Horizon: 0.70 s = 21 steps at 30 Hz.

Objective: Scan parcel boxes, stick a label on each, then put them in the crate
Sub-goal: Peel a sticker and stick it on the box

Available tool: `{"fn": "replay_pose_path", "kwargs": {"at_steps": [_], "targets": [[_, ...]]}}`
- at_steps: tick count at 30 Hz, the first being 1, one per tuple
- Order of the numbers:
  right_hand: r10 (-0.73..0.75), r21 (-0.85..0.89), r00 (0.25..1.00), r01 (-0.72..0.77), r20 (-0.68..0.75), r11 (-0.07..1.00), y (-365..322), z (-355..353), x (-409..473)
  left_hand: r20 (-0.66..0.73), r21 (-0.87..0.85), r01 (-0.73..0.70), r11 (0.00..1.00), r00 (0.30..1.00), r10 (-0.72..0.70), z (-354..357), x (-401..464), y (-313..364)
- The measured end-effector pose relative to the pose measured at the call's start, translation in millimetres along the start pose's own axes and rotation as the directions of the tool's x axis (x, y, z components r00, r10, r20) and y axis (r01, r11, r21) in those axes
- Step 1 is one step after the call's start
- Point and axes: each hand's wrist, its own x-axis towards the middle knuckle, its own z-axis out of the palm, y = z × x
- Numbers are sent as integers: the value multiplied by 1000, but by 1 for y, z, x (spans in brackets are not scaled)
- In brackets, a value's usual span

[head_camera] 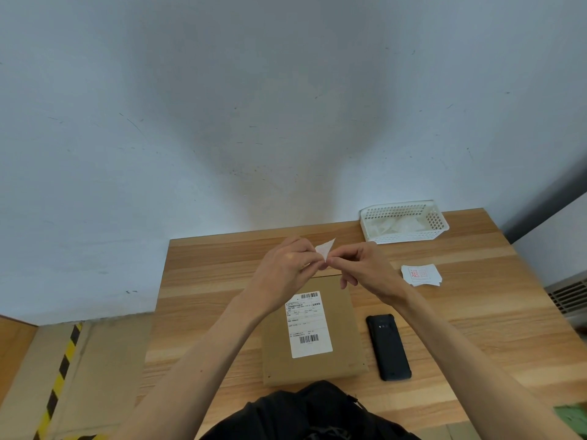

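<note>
Looks like the label step: both the left hand [287,265] and right hand [359,265] pinch a small label [325,248] above the parcel box [313,331] lying flat on the table [206,281], so next it probably needs peeling and pressing down.

Bare table [222,281] left of box [336,312]; right side crowded: scanner [388,347], labels [421,274], possibly-filled basket [403,221].
</note>
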Motion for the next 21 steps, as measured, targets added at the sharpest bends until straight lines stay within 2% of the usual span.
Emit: {"fn": "replay_pose_path", "kwargs": {"at_steps": [8, 15, 21], "targets": [[-40, -98, 999, 37, -25, 994, -4, 3, 0, 42, 10, -2, 1000, 999, 2, -3, 3, 1], [-59, -153, 998, 56, -18, 987, -7, 7, 0, 58, 16, 53, 998, 997, -54, -6, 5, 6], [-90, -97, 996, 90, 0, 991, -13, 8, -2, 77, -189, 197, 962, 980, -185, -9, 3, 2]]}}
